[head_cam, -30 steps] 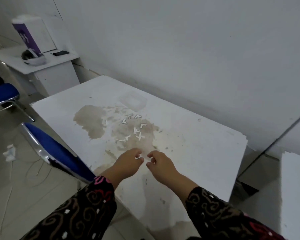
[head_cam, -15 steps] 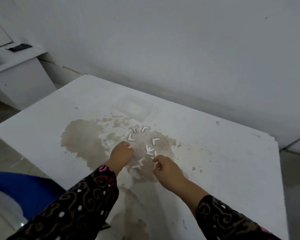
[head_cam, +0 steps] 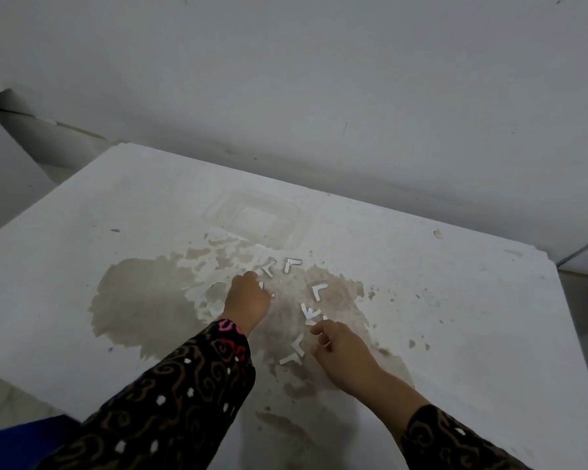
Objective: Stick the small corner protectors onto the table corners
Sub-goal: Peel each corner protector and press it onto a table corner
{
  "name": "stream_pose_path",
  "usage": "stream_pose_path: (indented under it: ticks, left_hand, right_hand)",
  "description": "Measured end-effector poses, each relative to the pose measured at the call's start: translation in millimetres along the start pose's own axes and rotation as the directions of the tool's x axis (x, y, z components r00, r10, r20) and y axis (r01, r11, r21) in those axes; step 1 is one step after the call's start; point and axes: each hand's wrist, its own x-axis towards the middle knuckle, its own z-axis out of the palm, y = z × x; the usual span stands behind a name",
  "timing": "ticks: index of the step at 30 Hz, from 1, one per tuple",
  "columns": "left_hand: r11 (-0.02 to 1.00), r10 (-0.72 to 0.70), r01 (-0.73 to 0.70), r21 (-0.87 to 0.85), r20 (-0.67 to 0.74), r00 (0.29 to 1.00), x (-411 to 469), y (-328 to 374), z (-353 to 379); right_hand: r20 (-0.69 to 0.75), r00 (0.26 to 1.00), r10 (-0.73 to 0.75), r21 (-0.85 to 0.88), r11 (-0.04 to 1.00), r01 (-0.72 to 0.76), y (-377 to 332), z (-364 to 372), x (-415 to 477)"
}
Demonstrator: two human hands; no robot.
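White L-shaped protectors are lying scattered on a brown stain in the middle of a white table. The left hand is curling down over one of them, with white ends peeking out beside its fingers; whether it is gripping is unclear. The right hand, loosely curled, is pointing its forefinger just beside another protector. Both arms are wearing dark patterned sleeves.

Two long black fabric sleeves, brown swirls and white dots: left sleeve lower centre, pink-red cuff marks; right sleeve lower right.
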Motion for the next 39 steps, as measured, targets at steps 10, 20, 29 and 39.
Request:
stream_pose_path:
  ticks: [10,20,29,39]
  left_hand:
    - [0.980,0.119,-0.116,-0.163,0.011,0.993,-23,2,-1]
    - [0.761,0.317,-0.058,-0.646,0.294,0.902,-91,68,-25]
    - [0.486,0.461,0.162,-0.859,0.410,0.787,-112,89,-40]
    - [0.476,0.504,0.185,-0.860,0.439,0.744,-115,99,-37]
  right_hand:
    - [-0.062,0.998,-0.025,0.029,0.999,0.026,-12,5,11]
    - [-0.346,0.937,-0.044,0.241,0.961,0.134,-33,-61,-5]
    - [-0.312,0.950,0.023,0.633,0.750,0.190,-38,-91,-34]
    - [-0.511,0.801,-0.312,-0.039,0.939,0.341,-41,-101,-37]
